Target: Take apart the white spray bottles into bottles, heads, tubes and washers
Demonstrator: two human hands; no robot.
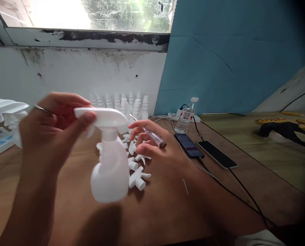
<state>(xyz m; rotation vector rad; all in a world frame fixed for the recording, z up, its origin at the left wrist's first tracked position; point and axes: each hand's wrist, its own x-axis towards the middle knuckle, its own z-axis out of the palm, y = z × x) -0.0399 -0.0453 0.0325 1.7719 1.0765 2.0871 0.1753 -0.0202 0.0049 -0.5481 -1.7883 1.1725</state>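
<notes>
My left hand (57, 126) pinches the nozzle end of a white spray bottle (110, 177) between thumb and fingers. The bottle hangs upright above the table, its trigger head on top. Just right of it, my right hand (152, 140) is curled, with a small screwdriver (155, 136) lodged across its fingers; the clear handle points down to the right and the thin metal shaft up to the left. Below and behind the bottle lie several loose white trigger spray heads (137, 177), partly hidden by my right hand and the bottle.
Several white bottles without heads (144, 107) stand against the wall. To the right are a clear water bottle (185, 118), a lit phone (189, 145), a dark phone (217, 153) and cables. White bottle parts (7, 109) and a blue-and-white box (1, 145) sit at left.
</notes>
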